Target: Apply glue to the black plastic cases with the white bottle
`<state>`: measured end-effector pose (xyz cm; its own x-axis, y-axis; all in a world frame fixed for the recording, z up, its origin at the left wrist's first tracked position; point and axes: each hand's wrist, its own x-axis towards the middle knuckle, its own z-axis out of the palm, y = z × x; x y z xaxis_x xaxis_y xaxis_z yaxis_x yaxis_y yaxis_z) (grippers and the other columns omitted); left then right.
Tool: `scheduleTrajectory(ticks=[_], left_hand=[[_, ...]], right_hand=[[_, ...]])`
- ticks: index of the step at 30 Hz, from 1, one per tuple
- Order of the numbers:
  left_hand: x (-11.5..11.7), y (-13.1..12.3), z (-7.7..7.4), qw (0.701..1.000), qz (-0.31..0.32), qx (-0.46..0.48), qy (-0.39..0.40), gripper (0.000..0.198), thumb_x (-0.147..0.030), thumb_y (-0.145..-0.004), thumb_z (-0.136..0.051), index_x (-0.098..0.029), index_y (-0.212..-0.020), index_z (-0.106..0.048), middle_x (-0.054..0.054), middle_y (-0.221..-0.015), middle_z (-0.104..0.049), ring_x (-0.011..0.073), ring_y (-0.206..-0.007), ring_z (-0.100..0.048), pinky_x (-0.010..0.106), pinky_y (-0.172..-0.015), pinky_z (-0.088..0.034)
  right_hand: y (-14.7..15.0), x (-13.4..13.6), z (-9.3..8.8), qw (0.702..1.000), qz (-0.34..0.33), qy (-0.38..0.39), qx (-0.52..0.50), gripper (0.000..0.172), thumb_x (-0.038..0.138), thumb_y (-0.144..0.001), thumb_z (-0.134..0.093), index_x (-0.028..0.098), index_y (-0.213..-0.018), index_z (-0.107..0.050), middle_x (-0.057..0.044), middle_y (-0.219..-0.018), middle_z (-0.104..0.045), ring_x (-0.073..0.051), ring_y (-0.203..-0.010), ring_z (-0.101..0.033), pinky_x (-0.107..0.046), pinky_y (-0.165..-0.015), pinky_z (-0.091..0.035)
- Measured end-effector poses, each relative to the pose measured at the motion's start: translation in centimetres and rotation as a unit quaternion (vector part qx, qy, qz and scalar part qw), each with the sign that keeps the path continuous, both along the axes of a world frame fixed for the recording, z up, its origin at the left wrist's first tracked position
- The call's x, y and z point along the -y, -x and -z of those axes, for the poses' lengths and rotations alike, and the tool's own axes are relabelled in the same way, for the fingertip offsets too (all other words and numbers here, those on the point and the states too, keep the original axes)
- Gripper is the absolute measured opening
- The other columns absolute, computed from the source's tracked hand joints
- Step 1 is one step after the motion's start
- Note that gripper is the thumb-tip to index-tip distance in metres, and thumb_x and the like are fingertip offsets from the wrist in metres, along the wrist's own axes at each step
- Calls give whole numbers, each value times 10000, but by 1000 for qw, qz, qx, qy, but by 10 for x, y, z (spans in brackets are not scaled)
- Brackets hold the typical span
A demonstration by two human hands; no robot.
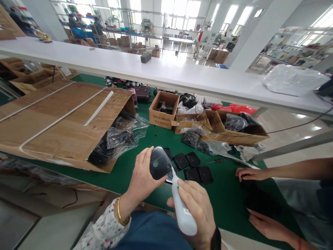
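My left hand [144,170] grips a black square plastic cover [159,165] with rounded corners by its left and lower edges. In my right hand [195,199] is a white squeeze bottle [182,211] with a narrow nozzle. Its nozzle tip meets or nearly meets the cover's right side, near a small round hole; exact contact cannot be made out. Just beyond, several similar black square pieces [193,159] lie on the green table [221,198], and another piece shows partly beneath the held one.
A large cardboard box [59,121] with bagged black parts takes up the left. Smaller open boxes [161,119] stand at the back, below a white shelf [182,74]. A screwdriver [215,161] lies right of the pieces. On the right, a co-worker's hands [267,224] rest around a dark item.
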<state>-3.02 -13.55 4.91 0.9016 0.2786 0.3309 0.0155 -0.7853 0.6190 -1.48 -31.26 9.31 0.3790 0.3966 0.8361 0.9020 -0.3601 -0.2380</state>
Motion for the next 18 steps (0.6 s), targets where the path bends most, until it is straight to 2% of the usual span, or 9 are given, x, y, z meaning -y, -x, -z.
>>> scheduleTrajectory(ticks=[5,11,18], left_hand=[[-3,3,-1,999,7,-11,47,872,-339,-656,-756,-170,-1377,-296,143,-1353,-405,301,-1265,-392,505,-1083,-341],[-4,7,-5,998,7,-13,58,866,-316,-658,-756,-179,-1376,-291,138,-1356,-403,296,-1280,-387,507,-1092,-334],[-11,10,-5,998,5,-2,55,893,-336,-650,-762,-183,-1391,-288,157,-1373,-395,328,-1294,-382,553,-1086,-331]], right_hand=[[1,1,10,996,-15,-59,-62,484,116,-797,-706,160,-1249,-537,-120,-1024,-696,-251,-937,-666,-442,-779,-599],[0,-1,8,972,-19,-166,-167,350,165,-799,-704,183,-1135,-607,-117,-1014,-673,-287,-911,-636,-499,-763,-555],[-5,3,9,946,5,-207,-250,255,291,-815,-706,203,-1045,-642,-108,-956,-679,-302,-885,-637,-478,-736,-540]])
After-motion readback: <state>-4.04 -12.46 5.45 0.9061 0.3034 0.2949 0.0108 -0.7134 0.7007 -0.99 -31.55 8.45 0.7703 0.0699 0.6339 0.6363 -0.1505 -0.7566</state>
